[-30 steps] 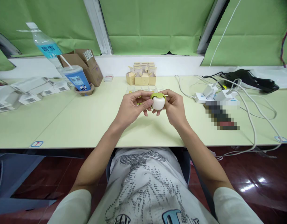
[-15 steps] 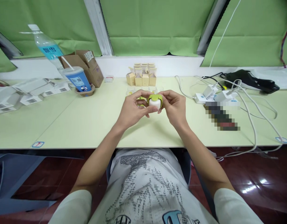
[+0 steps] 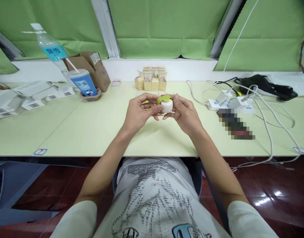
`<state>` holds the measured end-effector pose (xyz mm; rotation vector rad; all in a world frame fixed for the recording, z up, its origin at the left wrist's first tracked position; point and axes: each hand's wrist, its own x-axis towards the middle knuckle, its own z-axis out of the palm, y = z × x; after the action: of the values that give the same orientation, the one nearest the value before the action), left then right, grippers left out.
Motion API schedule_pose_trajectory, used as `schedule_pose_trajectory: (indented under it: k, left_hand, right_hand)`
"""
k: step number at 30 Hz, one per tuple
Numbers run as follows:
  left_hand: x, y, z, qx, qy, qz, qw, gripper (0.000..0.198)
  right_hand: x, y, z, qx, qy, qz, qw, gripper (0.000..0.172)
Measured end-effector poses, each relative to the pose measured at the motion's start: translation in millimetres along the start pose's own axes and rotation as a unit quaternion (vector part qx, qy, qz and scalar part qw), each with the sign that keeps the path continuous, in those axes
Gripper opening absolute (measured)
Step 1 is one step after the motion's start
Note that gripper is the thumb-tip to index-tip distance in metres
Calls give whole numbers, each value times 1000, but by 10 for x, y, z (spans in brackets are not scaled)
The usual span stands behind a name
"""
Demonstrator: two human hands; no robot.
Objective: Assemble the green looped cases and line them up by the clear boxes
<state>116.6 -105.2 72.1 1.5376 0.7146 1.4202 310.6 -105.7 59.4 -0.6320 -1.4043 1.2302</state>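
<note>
A small white rounded object with a lime-green top piece is held above the pale green table, between both hands. My left hand pinches its left side with thumb and fingers curled. My right hand grips the right side, fingers closed round it. Behind the hands, another yellow-green piece shows partly, mostly hidden by my left fingers. A cluster of small tan cardboard boxes stands at the back of the table, beyond the hands.
At the left stand a blue paper cup with a straw, a water bottle, a brown carton and flat white packets. On the right lie white chargers and cables and a black device.
The white and green object has been turned in my fingers, its green top now tilted up and left. Both hands shifted slightly right and stayed closed on it.
</note>
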Motion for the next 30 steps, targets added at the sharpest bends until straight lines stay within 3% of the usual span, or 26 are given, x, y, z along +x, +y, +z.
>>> schedule_pose_trajectory:
  k: [4, 7, 11, 15, 20, 24, 27, 30]
  left_hand:
    - [10, -21, -8, 21, 2, 13, 1000, 54]
    - [15, -39, 11, 41, 24, 19, 999, 53]
    - [24, -23, -34, 66, 37, 25, 997, 53]
    - [69, 32, -285, 139, 64, 49, 987, 59]
    - [271, -179, -892, 319, 55, 42, 945, 51]
    - [366, -574, -1350, 438, 11, 44, 898, 77]
    - [322, -795, -1504, 440, -10, 6, 898, 73]
    - [267, -876, -1493, 408, -11, -17, 913, 67]
  right_hand:
    - [0, -57, -55, -11, -30, -12, 999, 50]
    - [39, -89, -248, -76, 34, -74, 994, 48]
    - [91, -69, -677, -216, 134, -159, 954, 43]
    - [131, -11, -987, -363, 181, -166, 899, 42]
    - [347, 111, -1053, -457, 80, -148, 873, 41]
    - [470, 362, -1089, -530, 38, -164, 831, 34]
    - [403, 556, -1123, -556, 33, -152, 816, 33]
    - [303, 679, -1099, -577, -9, -130, 806, 33]
